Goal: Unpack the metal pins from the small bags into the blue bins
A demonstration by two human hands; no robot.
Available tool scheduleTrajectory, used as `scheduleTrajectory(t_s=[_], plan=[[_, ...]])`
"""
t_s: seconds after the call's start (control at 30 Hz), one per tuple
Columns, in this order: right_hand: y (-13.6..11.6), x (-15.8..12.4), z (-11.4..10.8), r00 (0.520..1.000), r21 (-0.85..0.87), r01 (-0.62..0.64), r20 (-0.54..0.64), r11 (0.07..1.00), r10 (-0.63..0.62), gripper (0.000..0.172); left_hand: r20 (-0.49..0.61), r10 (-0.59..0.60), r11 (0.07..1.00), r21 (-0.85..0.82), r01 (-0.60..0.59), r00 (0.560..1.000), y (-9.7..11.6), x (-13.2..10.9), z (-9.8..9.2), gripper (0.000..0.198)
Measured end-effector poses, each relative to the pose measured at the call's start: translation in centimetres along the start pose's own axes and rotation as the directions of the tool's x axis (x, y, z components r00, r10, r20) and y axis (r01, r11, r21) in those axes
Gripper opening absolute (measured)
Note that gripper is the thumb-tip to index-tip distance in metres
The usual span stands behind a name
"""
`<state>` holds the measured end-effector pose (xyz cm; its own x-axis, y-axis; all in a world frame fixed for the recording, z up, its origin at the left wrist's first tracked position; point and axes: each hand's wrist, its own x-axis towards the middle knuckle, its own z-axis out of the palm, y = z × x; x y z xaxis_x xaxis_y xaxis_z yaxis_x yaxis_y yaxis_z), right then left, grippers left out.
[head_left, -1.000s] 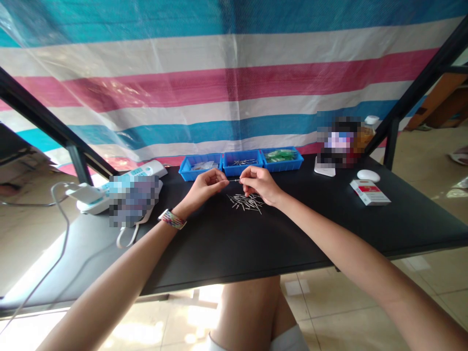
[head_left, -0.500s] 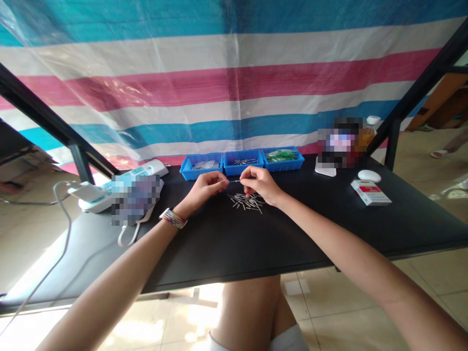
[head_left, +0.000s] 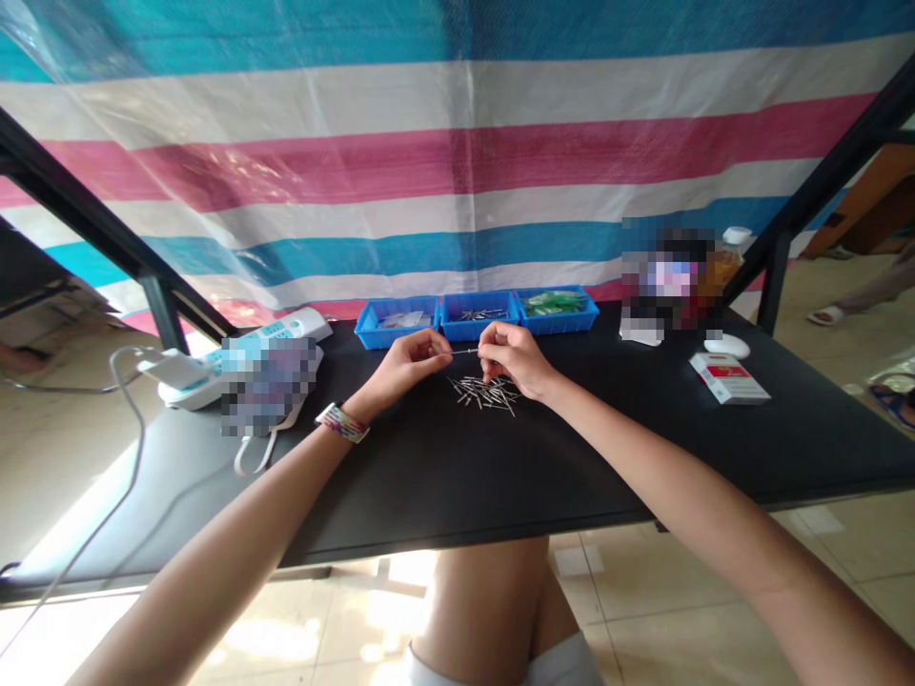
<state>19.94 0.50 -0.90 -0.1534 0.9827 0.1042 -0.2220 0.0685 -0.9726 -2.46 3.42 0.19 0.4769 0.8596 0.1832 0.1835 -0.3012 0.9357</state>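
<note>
The left hand (head_left: 411, 370) and right hand (head_left: 516, 360) still pinch a thin, silvery metal rod (head_left: 464, 352) between them, near a loose pile of similar metal pieces (head_left: 486, 393); little has changed, so work apparently stays on this one. (Any print on that red-and-white cardboard box (head_left: 729, 378) is illegible from here.)

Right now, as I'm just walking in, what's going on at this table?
A person pinches one thin metal piece between the fingertips of their left hand and right hand, held level above the black table. Just below the right hand lies a loose pile of small metal pieces. Behind the hands stand three blue bins in a row, the middle one with metal pieces in it.
</note>
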Motion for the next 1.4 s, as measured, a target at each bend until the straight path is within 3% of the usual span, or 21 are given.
scheduleTrajectory(t_s=[0.1,0.17,0.27,0.33,0.67,0.93,1.03,1.17,1.3,1.4], plan=[[-0.2,0.9,-0.4,0.997,0.028,0.025,-0.074,0.999,-0.023,0.022,0.033,0.014,0.996,0.084,-0.017,0.999,-0.4,0.1,-0.4,0.016],[-0.5,1.7,-0.8,0.984,0.065,0.069,-0.168,0.996,-0.057,0.023,0.078,0.055,0.969,0.235,-0.072,0.995,-0.6,0.0,-0.6,0.013],[-0.6,2.6,-1.5,0.947,0.079,0.113,-0.31,0.99,-0.083,0.032,0.136,0.098,0.865,0.478,-0.152,0.986,-0.8,-0.2,-0.7,0.015],[-0.4,2.6,-1.9,0.934,0.04,0.112,-0.346,0.993,-0.091,0.035,0.158,0.11,0.815,0.55,-0.18,0.981,-0.9,-0.2,-0.6,0.019],[0.6,1.2,-1.2,0.97,-0.131,0.109,-0.205,0.985,-0.134,0.022,0.263,0.072,0.843,0.499,-0.199,0.962,-1.4,0.3,-1.3,0.011],[0.7,1.0,-1.2,0.987,-0.163,0.074,-0.126,0.984,-0.095,0.021,0.34,-0.054,0.94,0.335,-0.067,0.939,-1.2,0.6,-2.6,0.014],[0.3,0.7,-0.8,0.997,-0.17,0.065,-0.034,0.983,-0.072,0.025,0.303,-0.056,0.976,0.215,-0.011,0.951,-0.7,0.6,-2.2,0.024],[-0.3,0.2,-0.3,0.997,-0.192,0.048,0.068,0.98,-0.035,0.033,0.129,0.018,0.998,0.054,-0.026,0.991,-0.2,0.4,-0.9,0.037],[-0.4,0.0,-0.1,0.998,-0.132,-0.003,0.058,0.991,0.011,0.036,-0.023,0.059,0.998,-0.002,-0.06,0.998,0.0,0.2,0.0,0.041],[-0.1,0.2,0.0,1.0,-0.105,0.0,0.021,0.994,0.002,0.036,-0.057,0.064,0.998,-0.021,-0.066,0.996,-0.2,0.2,0.0,0.043]])
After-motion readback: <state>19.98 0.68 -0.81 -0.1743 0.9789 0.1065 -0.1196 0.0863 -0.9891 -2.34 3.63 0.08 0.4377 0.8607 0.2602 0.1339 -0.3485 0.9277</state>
